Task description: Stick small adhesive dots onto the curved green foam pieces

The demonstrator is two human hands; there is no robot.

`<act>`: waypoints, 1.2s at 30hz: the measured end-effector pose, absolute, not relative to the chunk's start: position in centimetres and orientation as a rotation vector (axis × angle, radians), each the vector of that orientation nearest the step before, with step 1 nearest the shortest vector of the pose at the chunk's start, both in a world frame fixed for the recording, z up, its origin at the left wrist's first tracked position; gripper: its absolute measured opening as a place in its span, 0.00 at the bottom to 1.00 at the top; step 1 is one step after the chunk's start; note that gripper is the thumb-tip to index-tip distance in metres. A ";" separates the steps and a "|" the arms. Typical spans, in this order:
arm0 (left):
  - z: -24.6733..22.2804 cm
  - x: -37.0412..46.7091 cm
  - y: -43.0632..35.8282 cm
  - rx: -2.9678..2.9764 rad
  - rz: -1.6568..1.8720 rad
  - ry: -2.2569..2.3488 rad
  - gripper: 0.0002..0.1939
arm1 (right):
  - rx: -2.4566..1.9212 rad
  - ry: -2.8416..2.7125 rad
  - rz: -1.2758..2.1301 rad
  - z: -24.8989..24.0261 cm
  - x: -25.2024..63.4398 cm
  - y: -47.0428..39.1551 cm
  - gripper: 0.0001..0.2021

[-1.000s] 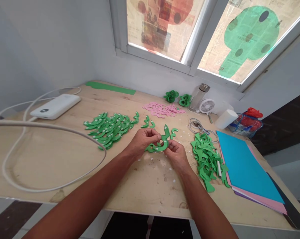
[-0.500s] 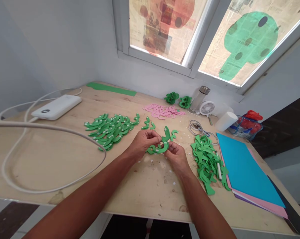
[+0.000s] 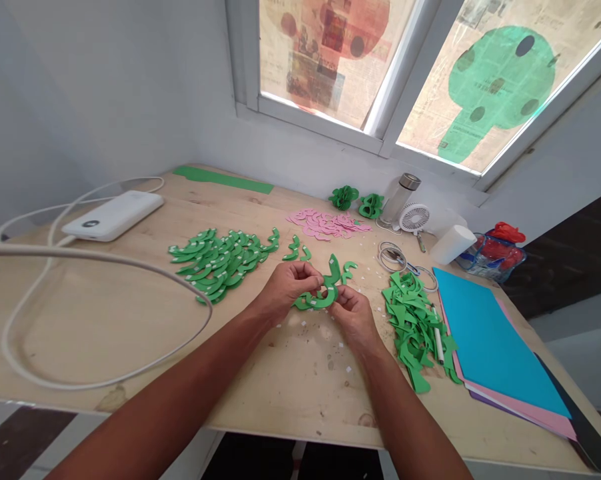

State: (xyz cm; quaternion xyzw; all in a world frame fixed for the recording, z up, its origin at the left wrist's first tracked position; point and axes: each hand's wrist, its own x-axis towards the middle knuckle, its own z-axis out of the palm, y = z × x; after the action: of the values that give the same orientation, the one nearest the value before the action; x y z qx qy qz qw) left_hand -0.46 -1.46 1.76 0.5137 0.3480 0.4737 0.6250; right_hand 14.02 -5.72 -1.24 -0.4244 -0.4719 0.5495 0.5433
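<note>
Between my two hands is a curved green foam piece [image 3: 325,300] with small white squares on it, raised over the wooden table. My left hand [image 3: 296,283] pinches its left side near the middle, fingers closed. On the lower right edge, the closed fingers of my right hand [image 3: 349,308] grip the same piece. Further left lies a heap of curved green pieces [image 3: 220,260] with white squares. A few small green pieces [image 3: 291,248] rest just beyond my left hand, and another [image 3: 349,270] lies beyond my right hand. White bits are scattered around my hands.
Green scraps [image 3: 413,323] and a white pen [image 3: 438,343] lie right, beside blue sheets [image 3: 495,333]. Pink pieces [image 3: 325,224], green foam flowers [image 3: 344,197], a bottle [image 3: 400,197] and a small fan [image 3: 414,217] stand behind. A power bank [image 3: 113,215] with a looping cable is left.
</note>
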 end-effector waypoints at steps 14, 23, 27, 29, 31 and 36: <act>1.8 -0.2 -1.6 1.175 1.135 0.836 0.07 | -1.019 -1.116 1.307 -1.2 14.0 -5.8 0.12; 1.9 0.0 -1.9 1.129 1.155 0.834 0.06 | -1.014 -1.124 1.299 -1.2 14.0 -5.7 0.11; 1.7 0.1 -1.8 1.116 1.166 0.833 0.06 | -1.007 -1.117 1.307 -1.2 14.0 -5.7 0.12; 1.6 0.1 -1.8 1.115 1.170 0.836 0.06 | -1.004 -1.115 1.308 -1.2 14.0 -5.7 0.12; 1.6 0.1 -1.8 1.114 1.171 0.835 0.06 | -1.003 -1.117 1.306 -1.1 14.0 -5.7 0.11; 1.6 0.1 -1.8 1.116 1.169 0.827 0.06 | -1.005 -1.111 1.311 -1.1 14.0 -5.8 0.12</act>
State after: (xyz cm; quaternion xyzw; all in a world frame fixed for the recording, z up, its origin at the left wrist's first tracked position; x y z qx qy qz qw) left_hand 0.07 -1.77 1.55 0.4846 0.3592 0.5074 0.6154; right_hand 13.99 -5.77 -1.07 -0.4236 -0.4684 0.5524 0.5441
